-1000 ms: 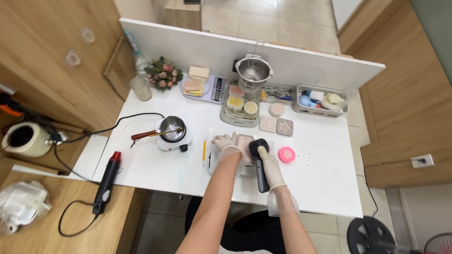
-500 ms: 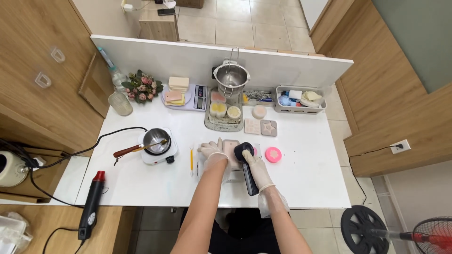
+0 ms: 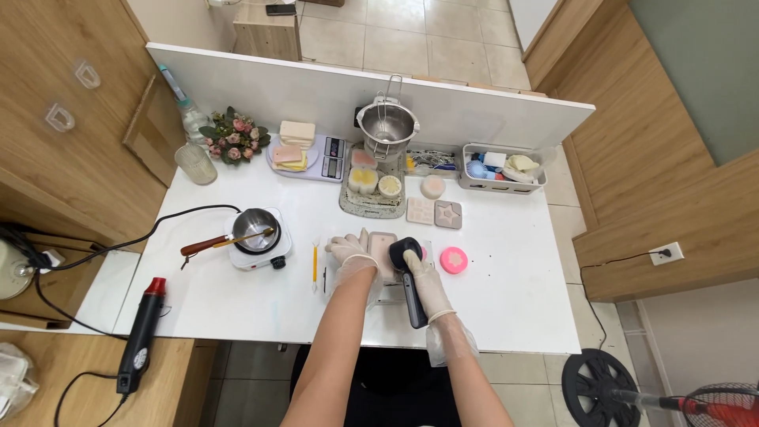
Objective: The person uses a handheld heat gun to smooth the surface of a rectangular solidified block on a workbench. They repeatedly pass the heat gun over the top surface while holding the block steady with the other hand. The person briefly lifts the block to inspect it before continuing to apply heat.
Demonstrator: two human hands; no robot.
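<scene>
Black tool (image 3: pixel 411 281) clenched in right hand (image 3: pixel 423 277); left hand (image 3: pixel 352 255) steadies half-hidden pink block (image 3: pixel 381 251).

Grey scale display (image 3: pixel 334 148), table's back

A white table (image 3: pixel 514 308) is backed along its far edge by a white partition (image 3: pixel 316 91). Beige floor tiles (image 3: pixel 411 35) are seen beyond it. Wooden cabinets (image 3: pixel 55 142) are set to the left, wooden panelling (image 3: pixel 656 213) with a wall socket (image 3: pixel 658 254) to the right. A fan (image 3: pixel 672 391) is placed on the floor at the lower right.
</scene>
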